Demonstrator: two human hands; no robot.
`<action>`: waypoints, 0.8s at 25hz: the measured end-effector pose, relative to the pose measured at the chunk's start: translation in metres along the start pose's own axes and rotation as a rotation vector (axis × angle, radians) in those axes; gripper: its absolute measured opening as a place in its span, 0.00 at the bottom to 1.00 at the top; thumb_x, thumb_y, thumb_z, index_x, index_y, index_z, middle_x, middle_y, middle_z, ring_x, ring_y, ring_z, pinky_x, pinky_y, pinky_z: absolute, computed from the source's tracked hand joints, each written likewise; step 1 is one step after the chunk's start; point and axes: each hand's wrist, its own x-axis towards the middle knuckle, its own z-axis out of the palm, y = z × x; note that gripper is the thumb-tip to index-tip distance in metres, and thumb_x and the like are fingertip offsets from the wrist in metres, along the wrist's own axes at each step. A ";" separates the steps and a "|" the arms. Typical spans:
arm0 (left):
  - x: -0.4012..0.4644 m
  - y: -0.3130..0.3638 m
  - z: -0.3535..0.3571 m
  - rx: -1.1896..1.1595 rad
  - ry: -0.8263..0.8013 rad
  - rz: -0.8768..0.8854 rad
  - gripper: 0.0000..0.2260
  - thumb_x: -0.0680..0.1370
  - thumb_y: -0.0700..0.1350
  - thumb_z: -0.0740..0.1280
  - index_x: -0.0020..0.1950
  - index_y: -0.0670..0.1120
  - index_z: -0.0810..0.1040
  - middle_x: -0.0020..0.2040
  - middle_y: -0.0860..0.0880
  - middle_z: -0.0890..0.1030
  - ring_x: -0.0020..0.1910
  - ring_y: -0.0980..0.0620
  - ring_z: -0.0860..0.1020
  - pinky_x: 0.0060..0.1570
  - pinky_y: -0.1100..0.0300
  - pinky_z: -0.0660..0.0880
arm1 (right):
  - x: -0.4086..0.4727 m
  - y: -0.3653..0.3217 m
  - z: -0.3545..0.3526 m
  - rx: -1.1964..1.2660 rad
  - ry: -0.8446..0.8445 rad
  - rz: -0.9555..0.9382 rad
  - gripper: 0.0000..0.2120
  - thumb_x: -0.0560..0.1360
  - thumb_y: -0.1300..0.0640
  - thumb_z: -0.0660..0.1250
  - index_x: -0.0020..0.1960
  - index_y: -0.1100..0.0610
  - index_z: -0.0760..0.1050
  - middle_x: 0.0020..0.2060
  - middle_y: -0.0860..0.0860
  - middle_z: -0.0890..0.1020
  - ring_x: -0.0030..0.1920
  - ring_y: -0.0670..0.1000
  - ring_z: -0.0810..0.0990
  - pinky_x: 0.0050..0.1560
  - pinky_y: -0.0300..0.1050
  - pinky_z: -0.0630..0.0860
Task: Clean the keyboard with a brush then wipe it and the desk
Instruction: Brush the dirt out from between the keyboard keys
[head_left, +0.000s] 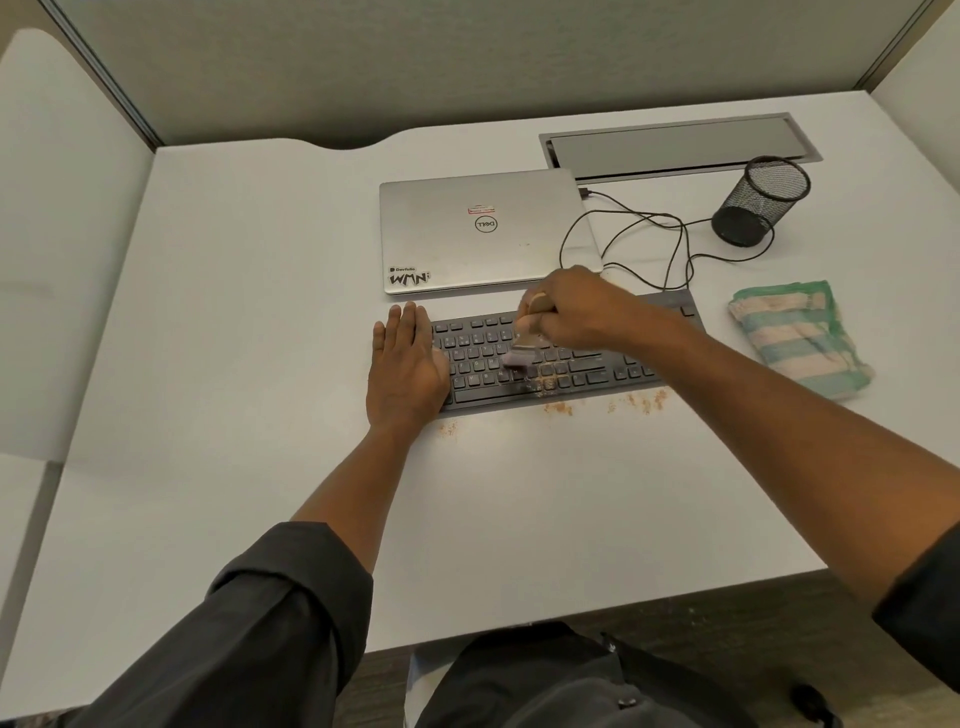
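My right hand (566, 306) grips the wooden handle of a small brush (522, 343), its bristles down on the middle keys of the black keyboard (582, 364) lying across the white bench (260, 312). My left hand (405, 364) lies flat, fingers straight, pressing the keyboard's left end. Orange-brown crumbs (558, 408) speckle the keys under the brush and the bench just in front of the keyboard. A folded green-and-cream striped cloth (800, 338) sits to the right of the keyboard, near it. A closed silver laptop (483, 234) rests just behind the keyboard, with a black mesh cup (758, 200) beyond its cable (649, 228).
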 end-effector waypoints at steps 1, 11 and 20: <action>0.000 0.000 0.000 0.000 0.000 0.001 0.33 0.77 0.49 0.46 0.81 0.39 0.56 0.82 0.41 0.58 0.82 0.44 0.52 0.81 0.48 0.44 | -0.001 -0.001 0.003 0.043 -0.013 -0.003 0.09 0.79 0.54 0.67 0.53 0.57 0.84 0.47 0.49 0.82 0.48 0.48 0.78 0.45 0.37 0.69; -0.002 0.000 0.000 0.000 0.020 0.008 0.30 0.80 0.47 0.50 0.81 0.38 0.57 0.82 0.40 0.58 0.82 0.43 0.52 0.81 0.49 0.44 | -0.012 0.009 -0.004 0.139 0.046 0.120 0.09 0.80 0.54 0.66 0.52 0.56 0.84 0.38 0.42 0.80 0.40 0.45 0.77 0.37 0.38 0.69; -0.001 -0.001 0.001 -0.015 0.024 0.005 0.28 0.81 0.46 0.53 0.81 0.38 0.57 0.82 0.40 0.58 0.82 0.43 0.52 0.81 0.48 0.45 | -0.012 0.035 0.000 -0.058 0.305 0.212 0.16 0.81 0.54 0.60 0.46 0.64 0.80 0.43 0.59 0.84 0.45 0.57 0.80 0.48 0.50 0.77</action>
